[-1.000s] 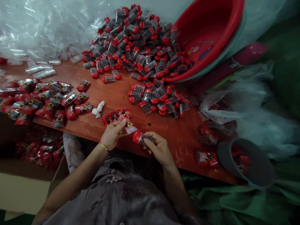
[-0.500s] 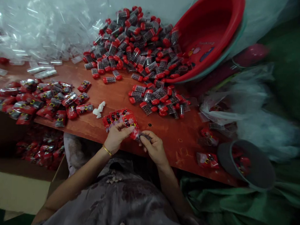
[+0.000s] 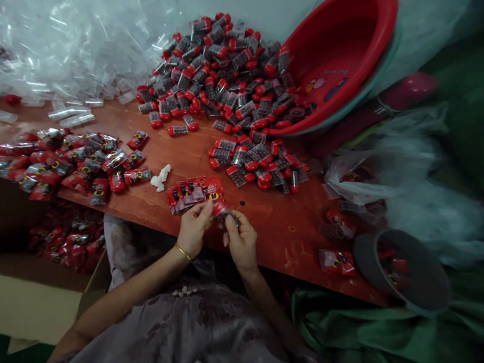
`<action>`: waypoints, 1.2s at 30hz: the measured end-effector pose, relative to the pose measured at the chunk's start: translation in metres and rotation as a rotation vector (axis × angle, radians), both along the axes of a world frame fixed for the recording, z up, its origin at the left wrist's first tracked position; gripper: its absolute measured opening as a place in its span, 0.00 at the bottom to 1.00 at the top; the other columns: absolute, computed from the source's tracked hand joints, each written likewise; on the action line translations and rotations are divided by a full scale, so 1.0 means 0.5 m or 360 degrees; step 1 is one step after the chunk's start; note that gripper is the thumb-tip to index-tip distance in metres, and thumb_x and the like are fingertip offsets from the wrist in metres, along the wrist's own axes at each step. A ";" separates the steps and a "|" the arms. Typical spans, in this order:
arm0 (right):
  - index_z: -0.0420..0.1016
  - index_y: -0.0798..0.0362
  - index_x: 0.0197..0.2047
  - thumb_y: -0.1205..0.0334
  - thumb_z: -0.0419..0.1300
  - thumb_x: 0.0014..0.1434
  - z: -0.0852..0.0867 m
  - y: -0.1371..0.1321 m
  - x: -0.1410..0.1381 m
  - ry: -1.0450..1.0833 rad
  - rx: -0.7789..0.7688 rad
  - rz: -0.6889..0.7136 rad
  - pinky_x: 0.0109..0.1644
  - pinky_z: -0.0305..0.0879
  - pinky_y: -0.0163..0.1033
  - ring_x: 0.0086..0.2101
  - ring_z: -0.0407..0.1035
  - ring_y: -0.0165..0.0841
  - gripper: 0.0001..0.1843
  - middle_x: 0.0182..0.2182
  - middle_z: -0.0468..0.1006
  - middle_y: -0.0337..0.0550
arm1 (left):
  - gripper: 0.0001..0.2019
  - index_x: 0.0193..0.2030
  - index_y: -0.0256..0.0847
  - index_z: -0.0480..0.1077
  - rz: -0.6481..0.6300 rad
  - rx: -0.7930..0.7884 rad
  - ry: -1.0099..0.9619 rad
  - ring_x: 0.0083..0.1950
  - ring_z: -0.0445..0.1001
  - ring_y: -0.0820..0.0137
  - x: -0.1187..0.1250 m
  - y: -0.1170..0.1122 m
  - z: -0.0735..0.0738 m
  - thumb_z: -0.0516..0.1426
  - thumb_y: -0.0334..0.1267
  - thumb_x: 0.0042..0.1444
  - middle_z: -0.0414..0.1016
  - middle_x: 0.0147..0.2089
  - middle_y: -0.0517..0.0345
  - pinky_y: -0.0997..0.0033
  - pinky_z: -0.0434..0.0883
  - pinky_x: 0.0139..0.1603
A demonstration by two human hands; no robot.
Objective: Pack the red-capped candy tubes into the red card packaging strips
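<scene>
At the table's near edge, my left hand (image 3: 194,227) pinches a red printed plastic sleeve (image 3: 215,189). Fingers of my right hand (image 3: 242,236) close round a small clear capsule (image 3: 233,217) with dark contents, held against the sleeve's open end. How far it sits inside the sleeve I cannot tell, as the fingers cover that spot. Several flat red sleeves (image 3: 181,192) lie fanned out beside my left hand. A crumpled white lump (image 3: 160,178) rests to their left. Beyond my hands is a heap of red-capped clear capsules (image 3: 230,79).
Filled red packets (image 3: 82,161) are piled at the left, with more in a cardboard box (image 3: 32,301) below. A red basin (image 3: 331,51) leans behind the capsules. A grey tub (image 3: 406,274) stands at the right edge. Clear plastic pieces (image 3: 79,40) are heaped at the back left.
My left hand has shifted right and slightly down, uncovering more of the fanned sleeves. My right hand has moved slightly left, bringing the capsule closer against the held sleeve.
</scene>
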State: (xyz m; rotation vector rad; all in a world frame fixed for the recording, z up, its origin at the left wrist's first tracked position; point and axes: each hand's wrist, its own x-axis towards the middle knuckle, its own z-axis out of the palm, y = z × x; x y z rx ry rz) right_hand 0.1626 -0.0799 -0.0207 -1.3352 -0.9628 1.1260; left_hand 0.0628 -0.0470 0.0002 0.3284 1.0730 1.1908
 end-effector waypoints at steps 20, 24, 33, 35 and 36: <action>0.67 0.52 0.41 0.49 0.53 0.60 -0.005 0.006 -0.009 -0.0164 0.0130 0.0061 0.16 0.56 0.29 0.14 0.58 0.22 0.15 0.22 0.70 0.33 | 0.18 0.27 0.36 0.72 -0.0021 0.0344 0.0283 0.24 0.66 0.79 -0.013 0.009 -0.001 0.68 0.47 0.36 0.73 0.24 0.62 0.78 0.64 0.27; 0.68 0.53 0.41 0.51 0.53 0.60 -0.005 0.006 -0.013 -0.0222 0.0154 0.0110 0.18 0.58 0.29 0.15 0.59 0.23 0.14 0.23 0.71 0.34 | 0.16 0.27 0.35 0.74 -0.0259 0.0436 0.0299 0.24 0.67 0.77 -0.019 0.019 -0.001 0.66 0.48 0.40 0.74 0.25 0.59 0.76 0.66 0.28; 0.68 0.52 0.40 0.48 0.53 0.59 -0.007 0.013 -0.019 0.0186 -0.0001 0.0101 0.14 0.52 0.28 0.12 0.54 0.20 0.15 0.24 0.71 0.33 | 0.17 0.24 0.36 0.73 -0.0421 0.0389 0.0274 0.19 0.62 0.79 -0.018 0.021 0.012 0.65 0.50 0.41 0.68 0.18 0.63 0.78 0.61 0.21; 0.67 0.51 0.40 0.47 0.53 0.59 -0.004 0.014 -0.020 0.0244 -0.0039 0.0096 0.13 0.51 0.28 0.12 0.53 0.20 0.16 0.23 0.70 0.32 | 0.17 0.23 0.36 0.72 -0.0383 0.0428 0.0332 0.20 0.62 0.78 -0.015 0.013 0.010 0.63 0.51 0.44 0.67 0.18 0.63 0.78 0.61 0.21; 0.68 0.51 0.39 0.47 0.53 0.59 -0.003 0.013 -0.020 0.0189 -0.0044 0.0067 0.14 0.52 0.29 0.12 0.54 0.20 0.16 0.23 0.70 0.32 | 0.17 0.23 0.36 0.73 -0.0353 0.0439 0.0357 0.21 0.63 0.78 -0.012 0.009 0.007 0.63 0.50 0.44 0.67 0.19 0.63 0.78 0.61 0.22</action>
